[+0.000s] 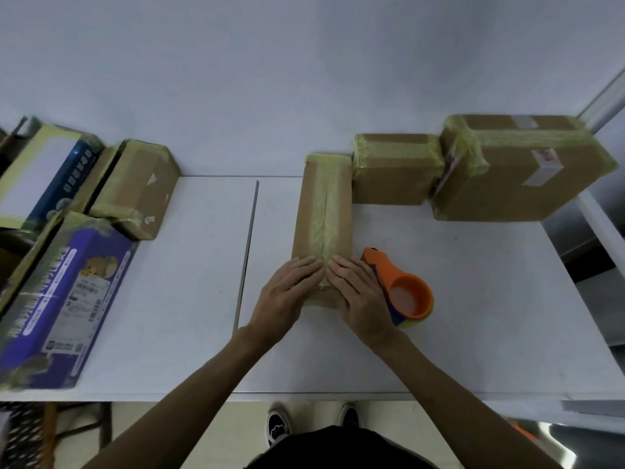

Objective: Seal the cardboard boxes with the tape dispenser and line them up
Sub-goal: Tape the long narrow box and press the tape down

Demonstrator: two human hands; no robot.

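Narrow box (323, 228): laid lengthwise on the middle of the desk (189, 265), with yellowish tape (326, 198) run along its top seam.
Left hand (287, 292): pressed flat on the near end of the narrow box, left of the seam, with the fingers straight and held together and nothing gripped.
Right hand (358, 296): pressed flat in the same way right of the seam, its fingertips almost met with those of the left.
Tape dispenser (402, 289): orange, set on the desk just right of the narrow box's near end and partly hidden by the right hand.
Medium box (395, 170): taped, set against the narrow box's far right corner.
Large box (514, 170): taped, placed further right of the narrow box, touching the medium box.
Brown box (135, 187), purple box (64, 299), blue-and-white box (37, 177): clustered well left of the narrow box.
Grey strip (247, 255): seen left of the narrow box and roughly parallel to it; possibly a seam in the desk.
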